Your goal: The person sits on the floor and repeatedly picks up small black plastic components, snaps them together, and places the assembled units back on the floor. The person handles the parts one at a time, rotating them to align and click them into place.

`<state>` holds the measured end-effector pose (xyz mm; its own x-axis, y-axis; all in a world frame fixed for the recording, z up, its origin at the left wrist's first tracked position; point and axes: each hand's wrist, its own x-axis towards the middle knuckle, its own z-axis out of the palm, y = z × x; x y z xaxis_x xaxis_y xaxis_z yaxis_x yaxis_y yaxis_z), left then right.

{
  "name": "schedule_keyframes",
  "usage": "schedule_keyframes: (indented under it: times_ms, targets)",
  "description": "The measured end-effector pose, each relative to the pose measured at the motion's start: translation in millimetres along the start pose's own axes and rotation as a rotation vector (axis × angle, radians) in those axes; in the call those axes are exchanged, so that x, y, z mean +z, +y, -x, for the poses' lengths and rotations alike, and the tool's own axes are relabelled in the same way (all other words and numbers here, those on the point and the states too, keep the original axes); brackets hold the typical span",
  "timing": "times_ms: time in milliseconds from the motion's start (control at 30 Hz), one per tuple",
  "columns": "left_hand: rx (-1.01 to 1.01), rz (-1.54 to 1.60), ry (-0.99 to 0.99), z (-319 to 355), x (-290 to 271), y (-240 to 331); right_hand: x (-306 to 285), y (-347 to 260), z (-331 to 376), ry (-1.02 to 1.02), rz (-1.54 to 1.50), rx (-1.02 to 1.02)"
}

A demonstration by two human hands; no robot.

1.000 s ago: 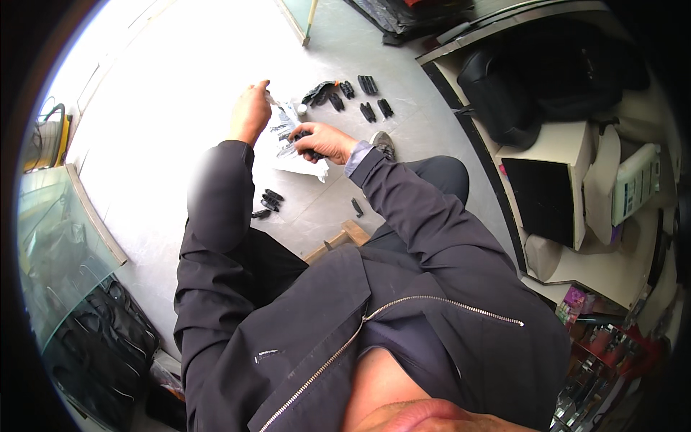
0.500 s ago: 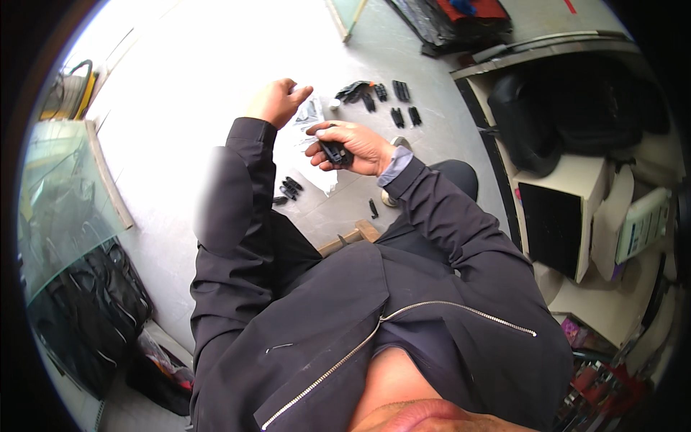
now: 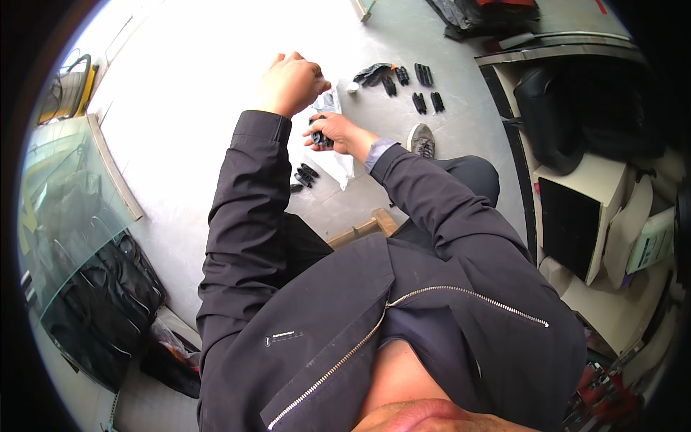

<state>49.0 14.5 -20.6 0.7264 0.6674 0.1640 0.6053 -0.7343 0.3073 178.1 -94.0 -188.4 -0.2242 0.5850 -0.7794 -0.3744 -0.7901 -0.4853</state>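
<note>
My left hand (image 3: pixel 286 85) is raised over the far end of a clear-and-white plastic bag (image 3: pixel 340 170) on the floor. Its fingers are curled in a pinch, and what they hold, if anything, is too small to make out. Closer to me, my right hand (image 3: pixel 341 132) is closed around small black plastic pieces (image 3: pixel 320 137). Several similar black pieces (image 3: pixel 306 175) lie in a group beside the bag. To the right, more black pieces (image 3: pixel 424 74) lie in small groups next to a dark glove-like item (image 3: pixel 373 73). A small white round container (image 3: pixel 352 87) stands between them and the bag.
A wooden stool edge (image 3: pixel 385 222) shows between my legs, and my shoe (image 3: pixel 422 139) is at the right. Glass panels (image 3: pixel 79 180) lean at the left above black bags (image 3: pixel 108 302). A cluttered shelf unit (image 3: pixel 576 187) runs along the right side.
My left hand has moved farther out, with its fingers more curled. My right hand has turned and drawn closer to the bag, still holding the black pieces. The whole view has shifted slightly.
</note>
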Motion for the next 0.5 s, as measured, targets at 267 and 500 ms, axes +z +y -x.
schedule_keyframes:
  times_ms: [267, 500]
  targets:
    - [-0.230, 0.097, -0.206, -8.2, 15.7, -11.1, -48.6, 11.4, -79.9, 0.429, 0.038, -0.128]
    - [-0.216, 0.433, -0.001, -33.0, 67.7, -6.6, -82.1, 2.8, -109.8, 0.354, 0.055, -0.018]
